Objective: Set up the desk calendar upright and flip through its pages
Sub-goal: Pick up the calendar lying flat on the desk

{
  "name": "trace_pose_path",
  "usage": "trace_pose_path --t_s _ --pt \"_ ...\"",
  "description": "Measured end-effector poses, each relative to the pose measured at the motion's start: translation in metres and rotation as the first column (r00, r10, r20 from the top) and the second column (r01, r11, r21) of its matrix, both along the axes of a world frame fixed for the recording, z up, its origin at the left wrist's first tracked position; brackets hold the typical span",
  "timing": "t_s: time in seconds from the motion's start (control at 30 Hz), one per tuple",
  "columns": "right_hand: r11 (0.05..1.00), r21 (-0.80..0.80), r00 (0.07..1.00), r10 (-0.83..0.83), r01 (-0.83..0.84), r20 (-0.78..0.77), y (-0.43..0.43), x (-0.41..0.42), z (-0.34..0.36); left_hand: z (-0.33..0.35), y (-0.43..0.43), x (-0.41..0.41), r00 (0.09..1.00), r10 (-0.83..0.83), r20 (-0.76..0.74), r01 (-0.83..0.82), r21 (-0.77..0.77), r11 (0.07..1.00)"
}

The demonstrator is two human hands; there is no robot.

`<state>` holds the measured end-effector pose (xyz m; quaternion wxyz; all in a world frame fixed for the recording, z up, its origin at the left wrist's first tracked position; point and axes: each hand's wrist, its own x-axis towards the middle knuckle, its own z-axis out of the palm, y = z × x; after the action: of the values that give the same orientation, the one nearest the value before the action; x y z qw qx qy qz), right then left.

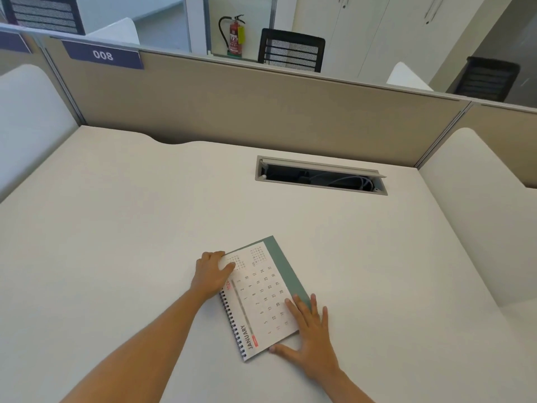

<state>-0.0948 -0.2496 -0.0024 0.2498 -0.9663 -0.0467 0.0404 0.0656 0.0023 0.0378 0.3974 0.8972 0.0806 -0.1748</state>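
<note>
A spiral-bound desk calendar (263, 295) lies flat on the white desk (130, 228), turned sideways, with its January page up and a grey-green strip along its right edge. The black wire binding runs down its left side. My left hand (210, 274) grips the calendar's far left corner, thumb on top of the page. My right hand (309, 335) rests spread on the near right corner, fingers on the page and green strip, thumb against the near edge.
An open cable hatch (319, 175) with wires inside is set into the desk at the back right. A beige partition (261, 106) closes the far side, and white rounded dividers (479, 213) stand at both sides.
</note>
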Motion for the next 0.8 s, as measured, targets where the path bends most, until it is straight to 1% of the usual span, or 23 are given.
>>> trace_pose_path --t_s 0.1,0.23,0.3,0.37,0.43,0.47,0.5,0.6,0.67,0.7,0.73,0.77,0.8 --pt "0.998 -0.011 0.998 -0.054 0.054 -0.012 -0.001 -0.001 -0.001 0.014 0.004 0.010 0.999 0.029 -0.034 -0.029 0.010 1.000" --pt "0.998 0.048 0.999 -0.036 0.036 0.011 -0.008 0.006 0.000 0.040 0.009 0.017 0.995 0.101 -0.018 -0.102 -0.091 0.991" --pt "0.991 0.136 0.999 -0.015 0.009 0.037 -0.012 0.014 0.008 0.055 0.007 0.019 0.993 0.116 0.003 -0.115 -0.110 0.987" --pt "0.960 0.281 0.997 -0.005 -0.017 0.077 -0.015 0.022 0.017 0.069 0.004 0.023 0.993 0.116 0.012 -0.114 -0.101 0.988" --pt "0.872 0.489 0.998 -0.014 -0.015 0.057 -0.015 0.025 0.024 0.082 0.003 0.029 0.989 0.144 0.022 -0.142 -0.059 0.988" --pt "0.819 0.574 0.999 -0.020 0.000 0.028 -0.014 0.024 0.026 0.089 0.003 0.033 0.985 0.173 0.029 -0.171 -0.057 0.984" --pt "0.779 0.627 0.999 -0.031 0.020 0.007 -0.013 0.023 0.028 0.097 0.004 0.036 0.978 0.209 0.026 -0.206 -0.090 0.974" --pt "0.724 0.681 0.990 -0.141 0.106 -0.005 -0.007 0.021 0.030 0.113 0.003 0.041 0.959 0.281 -0.029 -0.279 -0.269 0.922" --pt "0.648 0.736 0.968 -0.247 0.197 -0.042 0.000 0.025 0.031 0.117 0.001 0.040 0.950 0.305 -0.066 -0.309 -0.320 0.895" --pt "0.585 0.762 0.941 -0.324 0.278 -0.096 0.004 0.030 0.034 0.118 -0.001 0.037 0.946 0.314 -0.082 -0.323 -0.330 0.887" --pt "0.501 0.781 0.901 -0.397 0.374 -0.177 0.008 0.035 0.037 0.117 -0.003 0.034 0.946 0.309 -0.101 -0.324 -0.343 0.882" --pt "0.414 0.788 0.858 -0.441 0.456 -0.265 0.011 0.039 0.040 0.116 -0.005 0.030 0.950 0.289 -0.119 -0.312 -0.361 0.879" --pt "0.361 0.783 0.832 -0.444 0.506 -0.333 0.014 0.043 0.044 0.113 -0.008 0.027 0.958 0.255 -0.134 -0.287 -0.378 0.880"
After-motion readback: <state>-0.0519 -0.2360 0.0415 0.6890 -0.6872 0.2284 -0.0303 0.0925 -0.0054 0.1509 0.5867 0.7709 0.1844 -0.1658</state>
